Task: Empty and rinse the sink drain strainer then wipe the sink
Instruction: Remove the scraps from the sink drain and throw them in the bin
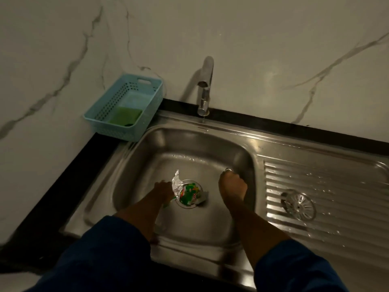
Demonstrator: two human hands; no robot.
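Steel sink [210, 144]: left hand [163, 189] touches unreadable foil wrapper [177, 183].

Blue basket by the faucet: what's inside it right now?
The blue basket holds a green sponge at its near end, with a pale flat patch behind it that I can't identify. The near wall hides the sponge's front edge and anything beneath it.

both forearms reach forward and down, left hand [163, 189] fingers curled, right hand [232, 185] loosely fisted.
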